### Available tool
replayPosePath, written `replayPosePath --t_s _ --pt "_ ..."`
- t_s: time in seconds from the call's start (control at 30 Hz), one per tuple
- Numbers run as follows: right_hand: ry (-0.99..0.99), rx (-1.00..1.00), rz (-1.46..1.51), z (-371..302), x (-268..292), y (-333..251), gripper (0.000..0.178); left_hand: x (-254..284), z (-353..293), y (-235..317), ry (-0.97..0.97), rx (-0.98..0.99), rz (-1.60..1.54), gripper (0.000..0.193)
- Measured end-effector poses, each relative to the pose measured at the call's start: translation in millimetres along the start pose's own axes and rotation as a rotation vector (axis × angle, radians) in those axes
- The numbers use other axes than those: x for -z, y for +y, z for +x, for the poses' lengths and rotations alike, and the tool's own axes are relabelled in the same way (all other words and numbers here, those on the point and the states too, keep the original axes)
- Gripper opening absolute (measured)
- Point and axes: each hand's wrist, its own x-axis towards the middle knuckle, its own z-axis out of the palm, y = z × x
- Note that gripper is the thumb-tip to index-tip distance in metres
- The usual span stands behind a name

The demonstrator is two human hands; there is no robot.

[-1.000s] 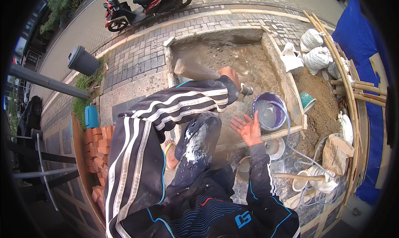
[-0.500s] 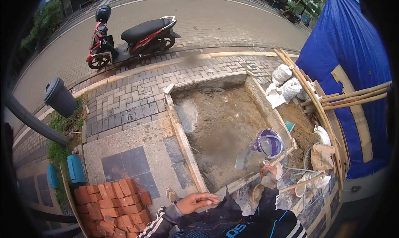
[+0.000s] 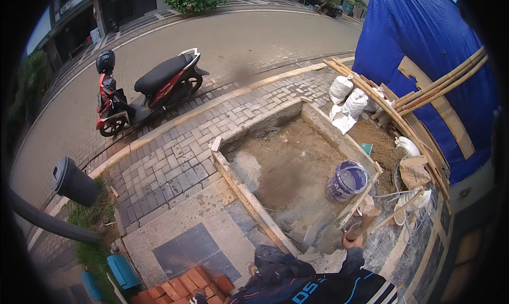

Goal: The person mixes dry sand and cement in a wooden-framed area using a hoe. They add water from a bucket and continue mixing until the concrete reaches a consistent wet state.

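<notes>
My right hand (image 3: 352,241) is closed around the handle of a trowel, beside the low wall at the near right of the pit. The grey trowel blade (image 3: 330,240) points left, over the pit's near edge. My left hand (image 3: 199,293) is down at the stack of red bricks (image 3: 183,287) at the lower edge. Only a small part of it shows beside the striped cuff, and its fingers cannot be made out. A purple bucket (image 3: 339,184) with greyish contents stands in the pit's near right corner, beyond my right hand.
A low wall (image 3: 249,198) frames the sandy pit. White sacks (image 3: 352,103), bamboo poles (image 3: 382,100) and a blue tarp (image 3: 413,33) line the right side. A motor scooter (image 3: 154,92) is parked by the curb. A dark bin (image 3: 74,182) stands at left.
My left hand has moved down and left, from in front of my body to the bricks. My right hand has shifted slightly right and down with the trowel. The view has turned.
</notes>
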Motion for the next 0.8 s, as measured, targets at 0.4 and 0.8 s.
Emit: replayPosePath --t_s 0.4,0.8 --pt "-0.09 -0.189 -0.242 43 -201 234 0.022 -2 -21 402 -0.544 -0.432 -0.462 0.042" --pt "-0.895 -0.37 -1.433 79 -513 526 0.015 36 -9 672 -0.924 -0.557 -0.412 0.077"
